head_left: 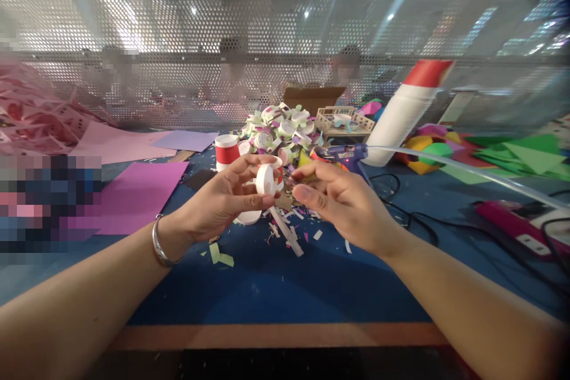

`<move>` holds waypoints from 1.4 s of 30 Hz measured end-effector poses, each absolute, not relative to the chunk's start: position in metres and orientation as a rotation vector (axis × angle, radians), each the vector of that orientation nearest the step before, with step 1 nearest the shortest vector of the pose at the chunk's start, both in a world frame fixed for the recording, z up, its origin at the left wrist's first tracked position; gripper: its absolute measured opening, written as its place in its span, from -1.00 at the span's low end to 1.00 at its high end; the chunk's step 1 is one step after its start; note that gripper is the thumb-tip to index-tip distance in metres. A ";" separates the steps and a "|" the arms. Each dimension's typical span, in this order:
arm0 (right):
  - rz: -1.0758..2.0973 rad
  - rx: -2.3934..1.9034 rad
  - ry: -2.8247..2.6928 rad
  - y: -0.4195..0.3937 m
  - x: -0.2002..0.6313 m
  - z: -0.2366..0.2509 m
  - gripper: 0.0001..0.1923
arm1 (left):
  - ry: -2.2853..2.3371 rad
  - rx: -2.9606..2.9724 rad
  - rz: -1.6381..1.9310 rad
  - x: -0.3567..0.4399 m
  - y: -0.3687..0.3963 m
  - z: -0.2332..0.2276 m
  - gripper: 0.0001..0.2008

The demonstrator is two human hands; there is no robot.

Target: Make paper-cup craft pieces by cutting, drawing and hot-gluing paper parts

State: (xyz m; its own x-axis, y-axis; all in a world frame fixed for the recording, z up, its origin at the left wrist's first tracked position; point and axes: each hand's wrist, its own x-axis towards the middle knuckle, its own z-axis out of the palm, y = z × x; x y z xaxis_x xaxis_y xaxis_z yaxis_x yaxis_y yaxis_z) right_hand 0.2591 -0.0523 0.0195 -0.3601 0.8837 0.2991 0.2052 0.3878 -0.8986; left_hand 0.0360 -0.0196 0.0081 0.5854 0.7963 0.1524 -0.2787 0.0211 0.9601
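White ring (265, 180) lies clamped in the left grip (221, 196), between thumb and fingers.

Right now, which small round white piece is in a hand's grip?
The short white cylinder pinched by the left hand; the other white rounds lie in the multicoloured heap behind.
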 end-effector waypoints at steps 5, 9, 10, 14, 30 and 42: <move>1.021 -0.978 -1.895 -0.052 0.259 0.019 -0.73 | 0.601 1.448 0.947 0.035 -0.019 0.007 -0.37; 1.010 -1.000 -1.915 -0.052 0.259 0.020 -0.75 | 0.635 1.571 0.987 0.036 -0.019 0.006 -0.40; 1.012 -1.008 -1.922 -0.052 0.259 0.020 -0.76 | 0.636 1.592 0.995 0.036 -0.019 0.006 -0.40; 1.013 -1.030 -1.949 -0.052 0.258 0.020 -0.76 | 0.682 1.672 1.007 0.036 -0.019 0.004 -0.38; 0.983 -1.040 -2.012 -0.051 0.259 0.019 -0.73 | 0.795 1.996 1.190 0.037 -0.024 0.002 -0.48; 1.023 -1.005 -1.984 -0.047 0.264 0.020 -0.75 | 0.884 1.948 1.061 0.036 -0.027 0.008 -0.42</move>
State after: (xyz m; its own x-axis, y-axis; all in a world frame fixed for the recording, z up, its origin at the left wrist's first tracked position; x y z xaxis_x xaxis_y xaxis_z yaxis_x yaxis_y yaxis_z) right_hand 0.2641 -0.0467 0.0197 -0.4711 0.8556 0.2146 0.3217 0.3931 -0.8614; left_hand 0.0362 -0.0266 0.0081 0.4216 0.8262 0.3736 0.2180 -0.4923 0.8427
